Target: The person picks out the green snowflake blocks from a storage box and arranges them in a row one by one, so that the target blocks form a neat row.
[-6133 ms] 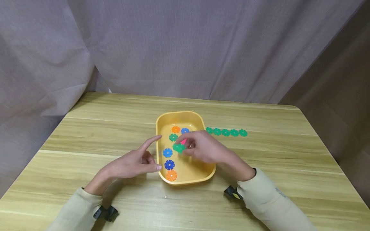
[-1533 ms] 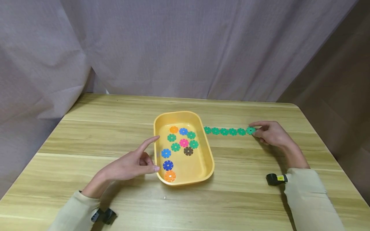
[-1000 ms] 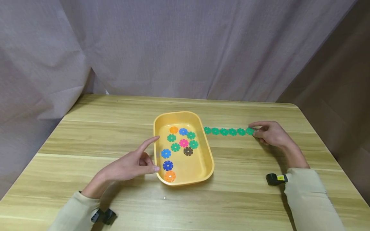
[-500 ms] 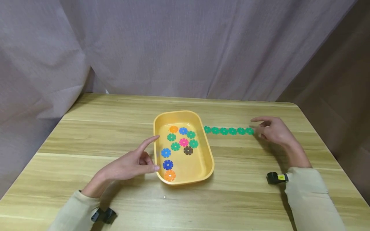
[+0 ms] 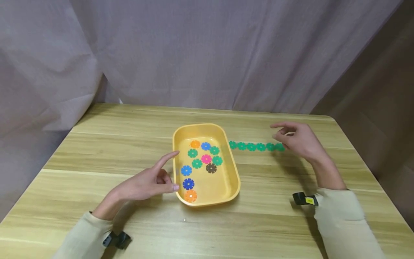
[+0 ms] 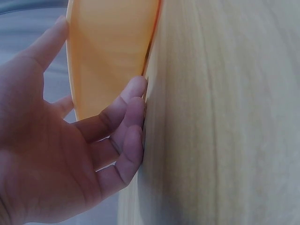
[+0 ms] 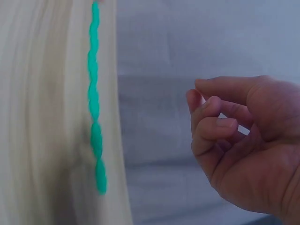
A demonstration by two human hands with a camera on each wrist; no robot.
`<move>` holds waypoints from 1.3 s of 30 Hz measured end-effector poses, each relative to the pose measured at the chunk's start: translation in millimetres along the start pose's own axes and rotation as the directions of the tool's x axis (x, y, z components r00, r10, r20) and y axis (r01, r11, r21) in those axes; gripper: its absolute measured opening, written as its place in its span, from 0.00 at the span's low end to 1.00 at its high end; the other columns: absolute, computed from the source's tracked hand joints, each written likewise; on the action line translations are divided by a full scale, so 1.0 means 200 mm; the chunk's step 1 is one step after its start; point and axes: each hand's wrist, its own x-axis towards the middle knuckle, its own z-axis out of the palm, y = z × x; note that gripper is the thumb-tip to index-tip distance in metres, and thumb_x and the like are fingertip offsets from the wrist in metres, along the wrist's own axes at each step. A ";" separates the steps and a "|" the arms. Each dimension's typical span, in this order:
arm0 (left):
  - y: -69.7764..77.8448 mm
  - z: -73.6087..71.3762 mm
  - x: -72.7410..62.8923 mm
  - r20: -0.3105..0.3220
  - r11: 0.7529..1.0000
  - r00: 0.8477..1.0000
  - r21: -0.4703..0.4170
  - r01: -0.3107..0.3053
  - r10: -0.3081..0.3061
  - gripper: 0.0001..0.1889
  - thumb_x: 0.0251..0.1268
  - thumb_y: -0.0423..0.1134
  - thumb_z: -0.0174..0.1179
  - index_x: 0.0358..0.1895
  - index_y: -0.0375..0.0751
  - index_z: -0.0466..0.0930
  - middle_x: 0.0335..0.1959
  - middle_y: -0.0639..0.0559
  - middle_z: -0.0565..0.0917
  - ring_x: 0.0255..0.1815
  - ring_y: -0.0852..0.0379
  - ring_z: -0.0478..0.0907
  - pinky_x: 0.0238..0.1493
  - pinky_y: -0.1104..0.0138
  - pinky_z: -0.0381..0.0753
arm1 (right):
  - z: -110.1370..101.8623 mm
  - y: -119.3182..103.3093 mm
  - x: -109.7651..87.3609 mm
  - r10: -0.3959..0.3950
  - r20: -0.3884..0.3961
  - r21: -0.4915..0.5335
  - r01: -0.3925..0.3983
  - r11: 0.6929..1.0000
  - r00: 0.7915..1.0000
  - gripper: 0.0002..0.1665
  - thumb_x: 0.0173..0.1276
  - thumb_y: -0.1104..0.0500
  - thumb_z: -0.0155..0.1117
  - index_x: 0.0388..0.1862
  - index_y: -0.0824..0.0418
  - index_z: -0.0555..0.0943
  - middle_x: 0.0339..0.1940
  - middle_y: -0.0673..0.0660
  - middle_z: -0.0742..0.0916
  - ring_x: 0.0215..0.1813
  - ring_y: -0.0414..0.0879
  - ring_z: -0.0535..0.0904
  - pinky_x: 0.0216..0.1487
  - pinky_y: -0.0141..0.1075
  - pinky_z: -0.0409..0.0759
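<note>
A yellow plastic tray [image 5: 210, 187] holds several notched snowflake discs. They are green, blue and orange, plus one pink disc [image 5: 206, 159] and one brown disc [image 5: 211, 168]. Against the tray's left rim my left hand [image 5: 140, 183] rests with the index fingertip and thumb spread apart; in the left wrist view the other fingers bend beside the outer wall. To the tray's right, a straight row of green snowflake discs [image 5: 251, 146] lies on the table. Above the row's right end hovers my right hand [image 5: 300, 140], fingers loosely bent and nothing between them.
The wooden table [image 5: 97, 158] runs back to a grey curtain [image 5: 168, 54]. A tiny pale speck [image 5: 184, 219] lies in front of the tray. Each wrist wears a small black camera, such as the right one [image 5: 304, 199].
A green disc has gone from the tray to the right end of the row. My right hand has let it go and risen slightly leftward. My left hand has stayed at the tray.
</note>
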 end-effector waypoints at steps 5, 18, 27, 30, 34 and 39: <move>0.00 0.00 0.00 0.001 1.000 1.000 0.002 0.000 0.000 0.53 0.72 0.50 0.70 0.88 0.61 0.38 0.39 0.47 0.86 0.38 0.51 0.83 0.43 0.66 0.81 | 0.06 -0.13 0.00 -0.032 0.015 0.029 0.031 0.999 0.999 0.21 0.75 0.55 0.70 0.64 0.57 0.85 0.41 0.57 0.86 0.30 0.36 0.82 0.27 0.33 0.76; 0.00 0.01 0.01 -0.003 1.000 1.000 -0.008 -0.002 0.002 0.54 0.72 0.50 0.70 0.88 0.60 0.38 0.39 0.47 0.86 0.39 0.51 0.84 0.44 0.65 0.82 | 0.26 -0.37 0.00 -0.150 0.128 0.109 0.136 0.985 0.980 0.15 0.72 0.64 0.69 0.56 0.61 0.88 0.41 0.61 0.88 0.32 0.44 0.83 0.34 0.31 0.78; 0.00 0.01 0.01 0.000 1.000 1.000 -0.001 -0.011 0.011 0.53 0.72 0.50 0.70 0.88 0.59 0.38 0.39 0.47 0.86 0.39 0.52 0.84 0.43 0.65 0.82 | 0.40 -0.40 0.01 -0.195 0.193 0.115 0.176 0.978 0.962 0.13 0.72 0.65 0.69 0.54 0.64 0.88 0.42 0.59 0.89 0.43 0.50 0.82 0.44 0.32 0.80; 0.00 0.01 0.02 0.005 1.000 1.000 0.000 -0.015 0.015 0.54 0.72 0.50 0.69 0.88 0.58 0.37 0.40 0.47 0.86 0.40 0.51 0.84 0.44 0.65 0.82 | 0.44 -0.40 0.02 -0.210 0.217 0.113 0.190 0.975 0.953 0.13 0.72 0.65 0.68 0.53 0.64 0.88 0.41 0.57 0.89 0.45 0.50 0.81 0.45 0.33 0.80; 0.00 0.02 0.02 0.006 1.000 1.000 0.001 -0.013 0.013 0.53 0.73 0.50 0.69 0.88 0.58 0.38 0.40 0.47 0.86 0.40 0.51 0.84 0.44 0.65 0.82 | 0.47 -0.39 0.03 -0.214 0.236 0.102 0.195 0.976 0.948 0.12 0.71 0.65 0.69 0.52 0.63 0.89 0.39 0.55 0.89 0.44 0.49 0.80 0.43 0.34 0.79; 0.01 0.02 0.03 0.006 1.000 1.000 -0.007 -0.007 0.007 0.53 0.72 0.50 0.70 0.88 0.59 0.38 0.40 0.47 0.86 0.40 0.51 0.84 0.43 0.65 0.82 | 0.50 -0.39 0.03 -0.207 0.231 0.085 0.192 0.978 0.951 0.12 0.69 0.65 0.70 0.50 0.62 0.90 0.37 0.54 0.89 0.40 0.50 0.79 0.41 0.35 0.77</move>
